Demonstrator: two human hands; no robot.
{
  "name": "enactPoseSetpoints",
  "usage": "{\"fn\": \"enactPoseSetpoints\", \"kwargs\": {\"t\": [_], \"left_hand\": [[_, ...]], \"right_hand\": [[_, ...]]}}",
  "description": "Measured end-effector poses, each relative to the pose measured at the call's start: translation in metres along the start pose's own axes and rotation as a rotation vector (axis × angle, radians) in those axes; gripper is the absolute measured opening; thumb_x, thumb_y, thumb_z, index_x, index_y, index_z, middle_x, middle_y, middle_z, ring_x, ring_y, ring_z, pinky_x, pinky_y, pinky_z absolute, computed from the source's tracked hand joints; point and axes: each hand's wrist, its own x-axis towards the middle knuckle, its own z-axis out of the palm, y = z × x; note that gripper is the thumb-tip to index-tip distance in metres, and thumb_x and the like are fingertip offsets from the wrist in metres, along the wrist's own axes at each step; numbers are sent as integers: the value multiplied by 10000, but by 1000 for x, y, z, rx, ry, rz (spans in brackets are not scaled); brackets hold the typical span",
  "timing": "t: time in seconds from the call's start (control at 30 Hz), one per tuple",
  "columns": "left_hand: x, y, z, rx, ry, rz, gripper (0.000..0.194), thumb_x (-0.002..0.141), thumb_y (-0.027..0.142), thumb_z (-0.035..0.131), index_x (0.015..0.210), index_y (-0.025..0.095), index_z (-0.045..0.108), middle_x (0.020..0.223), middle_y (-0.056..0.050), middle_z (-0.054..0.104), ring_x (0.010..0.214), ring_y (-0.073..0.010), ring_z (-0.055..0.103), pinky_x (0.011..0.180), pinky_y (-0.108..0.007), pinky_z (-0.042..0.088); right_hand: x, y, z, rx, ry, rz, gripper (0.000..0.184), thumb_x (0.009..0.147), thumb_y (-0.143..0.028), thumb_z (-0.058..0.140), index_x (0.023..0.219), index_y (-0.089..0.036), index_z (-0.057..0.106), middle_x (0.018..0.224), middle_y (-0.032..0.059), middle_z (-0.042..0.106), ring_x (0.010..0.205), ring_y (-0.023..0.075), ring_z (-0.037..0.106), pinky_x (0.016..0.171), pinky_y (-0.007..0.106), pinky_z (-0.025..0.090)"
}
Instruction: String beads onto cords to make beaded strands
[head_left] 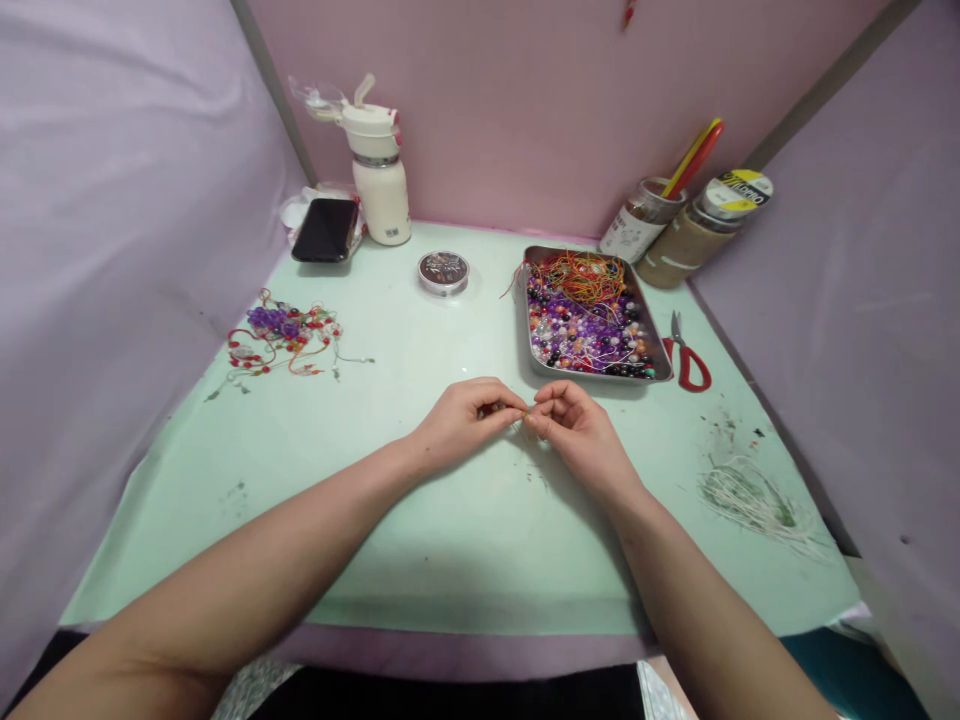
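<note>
My left hand [469, 415] and my right hand [574, 425] meet fingertip to fingertip over the middle of the pale green table [420, 500]. Both are closed in a pinch on something small and reddish with a thin thread, too small to name. Just beyond my right hand stands a metal tray [529, 355] filled with several purple, black and mixed beads and orange cord.
Red-handled scissors [686, 358] lie right of the tray. Finished beaded strings [285, 335] lie at the left. A thread spool [443, 271], a white bottle [381, 180], a black phone [325, 230] and jars [679, 235] stand at the back. White thread scraps [750, 498] lie at the right.
</note>
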Motion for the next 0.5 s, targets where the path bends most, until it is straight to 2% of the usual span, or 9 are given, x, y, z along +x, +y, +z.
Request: {"fn": "enactPoseSetpoints", "kwargs": {"t": [0.27,0.4,0.5], "left_hand": [[0,1,0,-43,-8,-31,133,820,208,586,828,160,709,805,-33,670,730,-123,568,665,-243,423],[1,2,-1,-71,35,-103,139,811,238,589,823,153,698,799,-32,669,719,-122,559,668,-246,424],[2,2,-2,-99,60,-144,142,799,254,596,814,153,694,796,-32,673,716,-122,555,672,-251,424]], "right_hand": [[0,1,-1,-58,3,-32,281,748,-377,711,883,-216,525,710,-30,588,653,127,536,643,270,417],[-1,-1,-3,-206,101,-133,184,846,-390,611,865,-208,586,831,10,605,755,144,550,713,288,426],[-2,-1,-2,-334,108,-269,131,853,-343,612,846,-212,617,888,26,621,851,169,568,788,310,425]]}}
